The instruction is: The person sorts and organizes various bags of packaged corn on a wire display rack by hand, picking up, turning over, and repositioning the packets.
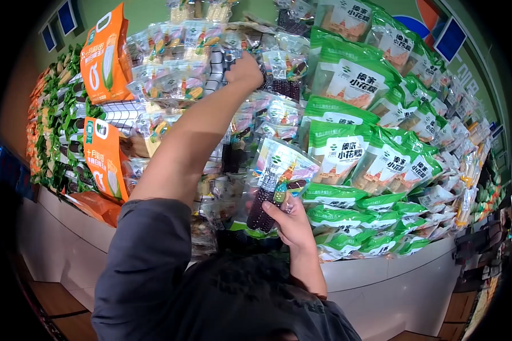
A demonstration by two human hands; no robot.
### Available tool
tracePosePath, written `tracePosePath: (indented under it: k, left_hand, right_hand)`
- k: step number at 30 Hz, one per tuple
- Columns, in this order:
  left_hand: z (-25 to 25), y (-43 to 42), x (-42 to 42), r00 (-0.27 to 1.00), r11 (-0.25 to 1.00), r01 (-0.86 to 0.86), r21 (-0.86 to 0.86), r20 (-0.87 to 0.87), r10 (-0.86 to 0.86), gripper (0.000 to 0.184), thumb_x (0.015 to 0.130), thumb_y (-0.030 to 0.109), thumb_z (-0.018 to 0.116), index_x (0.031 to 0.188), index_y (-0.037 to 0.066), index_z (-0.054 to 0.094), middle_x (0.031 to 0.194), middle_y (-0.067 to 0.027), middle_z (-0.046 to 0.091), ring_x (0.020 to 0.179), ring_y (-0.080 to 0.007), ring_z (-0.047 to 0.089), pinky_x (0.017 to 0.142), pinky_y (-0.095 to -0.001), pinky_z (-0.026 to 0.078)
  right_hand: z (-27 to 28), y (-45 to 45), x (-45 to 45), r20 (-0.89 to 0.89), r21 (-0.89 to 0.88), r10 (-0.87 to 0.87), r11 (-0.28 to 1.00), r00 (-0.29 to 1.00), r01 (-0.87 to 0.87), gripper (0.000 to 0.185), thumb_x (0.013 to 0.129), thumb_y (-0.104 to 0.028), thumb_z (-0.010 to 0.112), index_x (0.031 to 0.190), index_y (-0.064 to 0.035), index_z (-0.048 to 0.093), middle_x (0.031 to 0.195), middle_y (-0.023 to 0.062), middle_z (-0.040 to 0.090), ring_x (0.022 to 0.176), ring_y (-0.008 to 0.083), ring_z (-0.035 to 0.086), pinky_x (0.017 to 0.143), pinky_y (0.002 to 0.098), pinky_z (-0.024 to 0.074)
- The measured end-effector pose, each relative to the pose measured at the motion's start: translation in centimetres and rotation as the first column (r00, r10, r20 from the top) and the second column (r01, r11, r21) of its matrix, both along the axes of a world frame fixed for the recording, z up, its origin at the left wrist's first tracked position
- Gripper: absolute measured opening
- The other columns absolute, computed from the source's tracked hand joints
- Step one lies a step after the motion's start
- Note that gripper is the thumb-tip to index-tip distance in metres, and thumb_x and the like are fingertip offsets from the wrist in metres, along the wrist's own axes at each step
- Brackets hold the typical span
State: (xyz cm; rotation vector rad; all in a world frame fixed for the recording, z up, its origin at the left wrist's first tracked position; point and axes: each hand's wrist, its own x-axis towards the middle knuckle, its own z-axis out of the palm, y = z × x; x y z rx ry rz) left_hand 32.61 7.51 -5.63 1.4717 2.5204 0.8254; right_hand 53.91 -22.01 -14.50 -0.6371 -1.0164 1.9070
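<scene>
My right hand (293, 220) holds a clear bag of dark purple corn (276, 187) upright by its lower right side, with the thumb across the front. The bag has a colourful printed label. My left arm stretches up over the display, and my left hand (246, 71) is among the upper bags, its fingers curled. What those fingers grip, if anything, is hidden. Just right of that hand stands another bag of purple corn (284, 71). Bags of pale corn (202, 40) lie to its left.
Green-and-white bags (355, 79) are stacked in rows on the right. Orange bags (105, 57) stand at the left, beside piled corn with green husks (68, 119). White wire mesh (119, 112) shows between the goods. A pale counter front (375, 290) curves along the near edge.
</scene>
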Motion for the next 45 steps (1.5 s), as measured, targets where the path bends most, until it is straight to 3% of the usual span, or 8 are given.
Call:
tracePosePath:
  k: [8,11,15,23,33,38,42,45]
  left_hand:
    - [-1.5,1.4,-2.9,0.989,0.995,0.074,0.062,0.121,-0.081,0.021,0.097,0.023,0.058,0.111,0.019,0.073,0.121,-0.0109,0.074,0.116,-0.0321,0.071,0.091,-0.0467,0.055]
    - [-2.8,1.8,-3.0,0.985,0.910,0.004,0.414,0.154,-0.074,0.013,0.086,0.006,0.059,0.097,0.006,0.066,0.099,-0.0201,0.072,0.102,-0.0404,0.069,0.087,-0.0473,0.053]
    - [-3.4,2.4,-2.9,0.983,0.858,-0.031,0.513,0.173,-0.068,0.012,0.086,0.005,0.058,0.096,0.003,0.064,0.097,-0.0220,0.070,0.101,-0.0415,0.068,0.087,-0.0486,0.052]
    - [0.6,-1.6,-0.2,0.944,0.964,-0.113,0.241,0.328,0.029,0.037,0.095,0.014,0.059,0.130,0.009,0.053,0.118,-0.0234,0.072,0.115,-0.0412,0.068,0.102,-0.0567,0.045]
    - [-1.4,-0.4,-0.9,0.863,0.862,-0.254,0.438,0.506,-0.003,0.034,0.093,0.010,0.061,0.126,0.005,0.052,0.111,-0.0238,0.072,0.108,-0.0442,0.069,0.104,-0.0596,0.043]
    - [-1.6,0.6,-1.3,0.797,0.868,-0.370,0.332,0.593,0.113,0.039,0.094,0.013,0.063,0.130,0.004,0.050,0.132,-0.0236,0.061,0.123,-0.0401,0.062,0.105,-0.0571,0.042]
    - [-1.3,2.6,-2.1,0.793,0.831,-0.499,0.247,0.517,0.322,0.041,0.090,0.014,0.066,0.126,-0.002,0.053,0.129,-0.0263,0.063,0.122,-0.0433,0.062,0.102,-0.0493,0.050]
    - [0.8,0.4,-1.8,0.874,0.942,-0.328,0.077,0.404,0.271,0.053,0.095,0.023,0.064,0.142,0.005,0.046,0.145,-0.0174,0.055,0.136,-0.0380,0.053,0.112,-0.0515,0.034]
  right_hand:
    - [-0.5,0.9,0.6,0.041,0.010,0.005,1.000,0.999,-0.005,0.034,0.097,0.000,0.066,0.131,0.0043,0.061,0.122,0.0127,0.070,0.107,0.0256,0.072,0.092,0.0398,0.0600]
    - [-0.6,0.6,0.4,0.023,0.011,0.046,0.999,0.999,-0.046,0.033,0.099,0.002,0.063,0.132,0.0021,0.061,0.124,0.0070,0.070,0.111,0.0196,0.070,0.095,0.0342,0.0554]
    - [-0.7,0.1,0.2,0.010,0.016,0.035,0.999,0.999,-0.036,0.032,0.100,0.001,0.063,0.131,0.0025,0.062,0.124,0.0068,0.071,0.111,0.0195,0.070,0.096,0.0339,0.0552]
    - [-1.5,0.1,0.4,-0.001,-0.003,0.035,0.999,0.999,-0.035,0.029,0.100,0.001,0.062,0.129,0.0026,0.063,0.120,0.0102,0.072,0.109,0.0196,0.070,0.094,0.0337,0.0553]
    - [-1.4,-0.2,-0.1,-0.015,0.000,0.012,1.000,1.000,-0.012,0.029,0.101,0.001,0.062,0.129,0.0032,0.062,0.120,0.0106,0.071,0.111,0.0217,0.070,0.093,0.0350,0.0566]
    - [-1.3,-0.2,-0.2,-0.019,-0.034,0.017,0.999,1.000,-0.018,0.029,0.100,0.002,0.062,0.129,0.0033,0.062,0.120,0.0102,0.071,0.111,0.0223,0.070,0.093,0.0350,0.0568]
    - [-1.2,-0.1,-0.2,-0.019,-0.021,0.019,1.000,1.000,-0.020,0.028,0.100,0.002,0.062,0.129,0.0031,0.063,0.120,0.0101,0.071,0.110,0.0225,0.071,0.093,0.0350,0.0571]
    - [-1.0,0.0,-0.1,-0.003,0.003,0.020,1.000,1.000,-0.020,0.028,0.100,0.002,0.062,0.128,0.0029,0.063,0.120,0.0098,0.071,0.111,0.0224,0.071,0.093,0.0351,0.0572]
